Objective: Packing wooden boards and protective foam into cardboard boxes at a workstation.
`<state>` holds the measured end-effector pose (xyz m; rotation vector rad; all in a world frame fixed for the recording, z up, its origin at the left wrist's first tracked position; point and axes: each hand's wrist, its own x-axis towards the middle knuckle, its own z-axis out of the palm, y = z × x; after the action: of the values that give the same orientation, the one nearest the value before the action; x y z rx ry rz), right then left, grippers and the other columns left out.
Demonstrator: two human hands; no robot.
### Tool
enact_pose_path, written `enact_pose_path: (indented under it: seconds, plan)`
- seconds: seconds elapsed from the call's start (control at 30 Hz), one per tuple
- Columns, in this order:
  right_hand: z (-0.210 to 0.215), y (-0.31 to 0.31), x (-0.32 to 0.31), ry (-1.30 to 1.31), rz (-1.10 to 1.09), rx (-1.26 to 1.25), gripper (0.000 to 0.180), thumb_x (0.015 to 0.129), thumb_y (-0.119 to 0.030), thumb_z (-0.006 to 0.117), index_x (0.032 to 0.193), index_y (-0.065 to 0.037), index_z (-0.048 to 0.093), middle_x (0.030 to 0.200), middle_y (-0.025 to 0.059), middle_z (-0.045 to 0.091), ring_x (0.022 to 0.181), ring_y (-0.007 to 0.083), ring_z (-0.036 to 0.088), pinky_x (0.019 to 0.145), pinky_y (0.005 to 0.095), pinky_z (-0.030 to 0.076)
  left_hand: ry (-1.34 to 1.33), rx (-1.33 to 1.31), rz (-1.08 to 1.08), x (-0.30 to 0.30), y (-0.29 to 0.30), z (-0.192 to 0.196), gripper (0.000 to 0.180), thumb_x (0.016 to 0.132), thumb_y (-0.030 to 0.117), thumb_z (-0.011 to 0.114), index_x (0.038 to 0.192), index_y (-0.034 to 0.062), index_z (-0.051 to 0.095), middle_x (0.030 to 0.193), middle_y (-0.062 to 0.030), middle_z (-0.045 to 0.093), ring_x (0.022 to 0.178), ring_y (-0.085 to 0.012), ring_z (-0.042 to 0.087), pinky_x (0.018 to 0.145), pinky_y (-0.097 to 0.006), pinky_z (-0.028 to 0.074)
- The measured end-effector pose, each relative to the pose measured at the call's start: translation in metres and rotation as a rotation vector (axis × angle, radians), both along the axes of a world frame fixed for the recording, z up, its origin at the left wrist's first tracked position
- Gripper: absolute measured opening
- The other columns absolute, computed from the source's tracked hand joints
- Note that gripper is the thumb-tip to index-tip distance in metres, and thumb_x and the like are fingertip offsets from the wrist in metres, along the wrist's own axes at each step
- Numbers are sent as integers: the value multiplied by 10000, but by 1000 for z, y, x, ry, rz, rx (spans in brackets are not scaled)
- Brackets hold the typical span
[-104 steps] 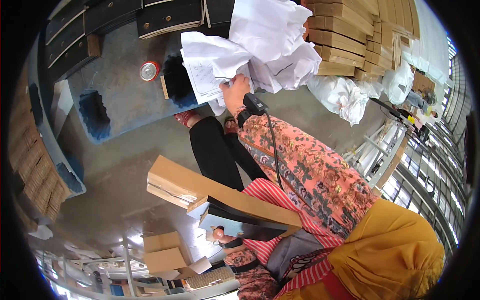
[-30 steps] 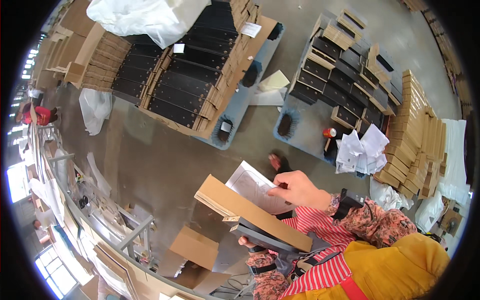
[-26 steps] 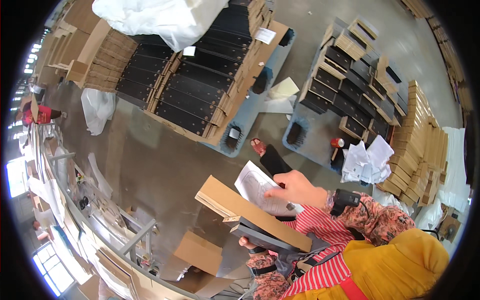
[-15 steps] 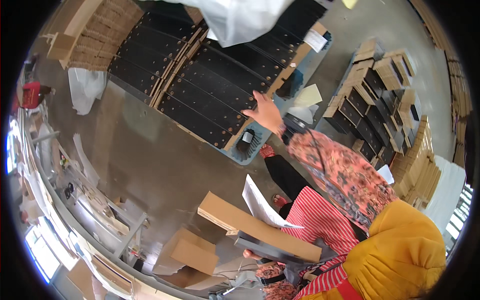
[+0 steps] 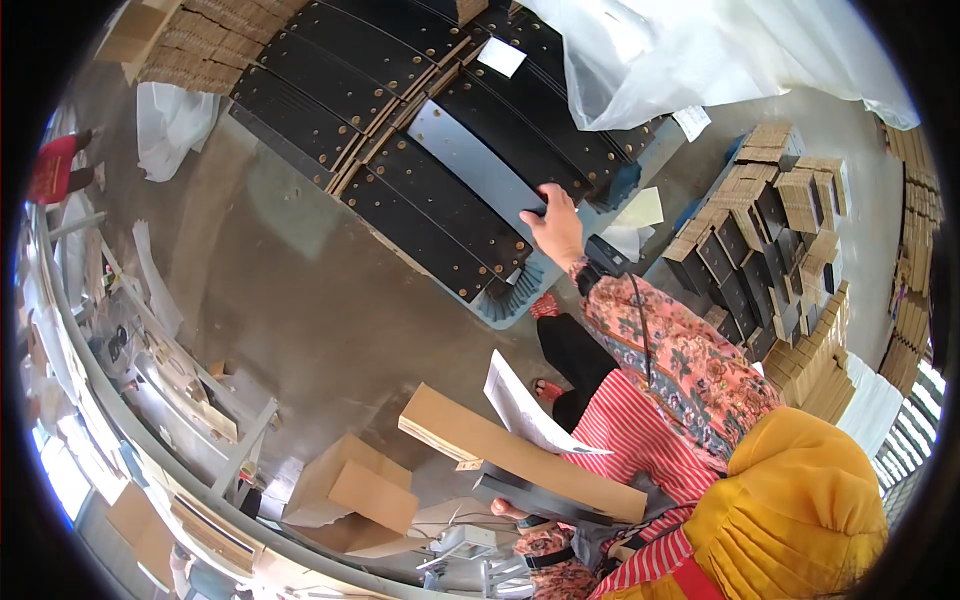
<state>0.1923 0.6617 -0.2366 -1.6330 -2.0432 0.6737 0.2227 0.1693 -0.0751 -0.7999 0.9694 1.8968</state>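
My right hand [image 5: 557, 225] reaches out over a low stack of black drilled panels [image 5: 440, 215]. Its thumb and fingers close on the near end of one black panel [image 5: 475, 155], which shines grey and looks tilted against its neighbours. Low in the picture, my left hand [image 5: 507, 508] curls round the edge of a dark panel [image 5: 540, 500] held against my body. A brown board [image 5: 520, 450] lies along that panel, in the same hold. White printed sheets [image 5: 525, 412] stand beside the board, next to my striped apron; what supports them is hidden.
Clear plastic sheeting [image 5: 720, 55] hangs over the stack's far right. A pallet of stacked panels [image 5: 745, 245] stands to the right. An opened cardboard box [image 5: 350, 490] and a long rail [image 5: 100, 390] are at lower left. A white paper [image 5: 501, 57] lies on the stack.
My right hand, spread over the stack before, has closed on a panel's end, and that panel now tilts and catches light. My left hand keeps its hold. The view has shifted slightly.
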Motion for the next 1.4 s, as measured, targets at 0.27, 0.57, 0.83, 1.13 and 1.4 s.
enact_pose_path:
  seconds: [0.27,0.57,0.83,1.13,1.4]
  plan:
    - [20,-6,45,545,14,-569,514,900,-287,762,1277,21,598,1045,117,729,1007,197,677,884,346,513,-12,50,82,-13,-13,2,939,722,460,755,1488,16,440,1444,-183,551,1204,-402,596,1025,-571,505]
    - [159,-55,36,183,4,-730,528,979,-435,668,1161,60,656,965,75,678,917,135,588,807,313,486,108,-231,-46,-110,28,12,640,833,438,671,1306,26,546,1211,-141,651,1057,-325,662,906,-468,567]
    - [401,-191,-43,218,480,-554,432,937,-326,710,1217,-5,635,1046,121,682,958,235,664,838,342,529,110,-48,-240,-207,80,42,932,875,779,549,1529,128,419,1479,-100,531,1337,-334,516,1101,-523,447]
    - [456,-230,-46,-35,711,-320,473,978,-363,631,1271,3,572,998,173,568,892,355,654,691,415,554,255,332,-416,-244,108,104,1216,723,985,371,1563,106,362,1539,-151,457,1359,-351,483,1124,-550,427]
    - [503,-23,45,508,-136,3,187,1012,-182,633,988,-1,672,931,93,679,826,163,635,734,307,519,305,224,-367,-239,116,105,1185,730,967,400,1542,104,388,1497,-140,494,1327,-337,512,1109,-530,445]
